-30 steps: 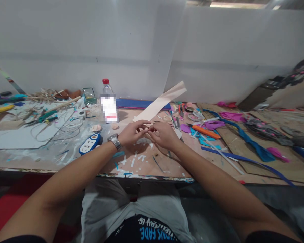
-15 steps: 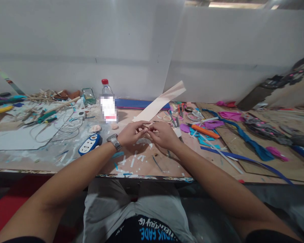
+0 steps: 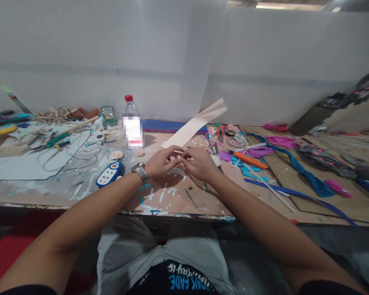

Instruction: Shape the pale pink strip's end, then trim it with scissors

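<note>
My left hand [image 3: 160, 162], with a metal watch [image 3: 140, 172] on its wrist, meets my right hand [image 3: 198, 163] above the middle of the table. The fingertips of both hands are pinched together on something small and pale that I cannot make out. Just behind them a long pale paper strip [image 3: 197, 123] slants up to the right. Two crumpled peach pieces [image 3: 116, 155] [image 3: 140, 153] lie left of my left hand. Small white and blue paper scraps [image 3: 162, 195] are scattered in front of the hands.
A red-capped bottle [image 3: 132, 127] and a blue-and-white power strip [image 3: 110, 174] stand and lie at left. Pliers [image 3: 58, 140] rest on white board further left. An orange cutter [image 3: 249, 159], a blue ribbon [image 3: 295, 162] and a dark bottle [image 3: 312, 116] are at right.
Both hands stay together at the same spot, with only slight shifts of the fingers. The whole view has moved very slightly.
</note>
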A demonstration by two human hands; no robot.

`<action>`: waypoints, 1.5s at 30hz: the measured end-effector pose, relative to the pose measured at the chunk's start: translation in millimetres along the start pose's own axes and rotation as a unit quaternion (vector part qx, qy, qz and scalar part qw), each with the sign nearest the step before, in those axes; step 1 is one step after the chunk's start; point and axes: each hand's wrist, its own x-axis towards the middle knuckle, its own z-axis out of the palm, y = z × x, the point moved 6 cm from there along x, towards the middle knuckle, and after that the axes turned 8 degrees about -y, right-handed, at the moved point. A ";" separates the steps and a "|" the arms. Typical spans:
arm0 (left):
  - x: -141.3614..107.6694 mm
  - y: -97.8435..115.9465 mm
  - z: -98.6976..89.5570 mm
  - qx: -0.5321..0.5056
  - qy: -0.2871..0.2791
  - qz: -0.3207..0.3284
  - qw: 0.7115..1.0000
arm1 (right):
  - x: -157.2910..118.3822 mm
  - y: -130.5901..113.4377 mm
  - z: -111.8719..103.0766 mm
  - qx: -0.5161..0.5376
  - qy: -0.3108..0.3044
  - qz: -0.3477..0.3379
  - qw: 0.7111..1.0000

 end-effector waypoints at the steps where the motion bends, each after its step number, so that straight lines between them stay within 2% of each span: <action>1: -0.1 -1.2 0.1 -0.003 0.003 -0.003 1.000 | 0.1 -0.3 -0.2 0.004 -0.001 -0.001 1.000; 8: -0.5 -7.3 -1.2 0.003 0.010 -0.031 0.999 | -0.9 3.4 1.0 -0.008 -0.002 -0.001 1.000; 18: 1.5 -7.5 -8.0 0.041 0.042 -0.024 0.998 | -1.0 4.9 2.1 -0.002 -0.012 0.009 1.000; 26: 0.5 -11.4 -9.2 0.004 0.057 -0.061 0.996 | 0.5 2.7 1.6 -0.002 -0.010 0.016 1.000; 34: 1.1 -9.9 -13.0 -0.024 0.079 -0.044 0.996 | -0.2 -0.4 0.4 -0.001 -0.007 -0.003 1.000; 45: 1.2 -12.4 -10.3 -0.021 0.062 -0.035 0.997 | -0.2 -2.4 -1.0 -0.017 -0.021 -0.001 1.000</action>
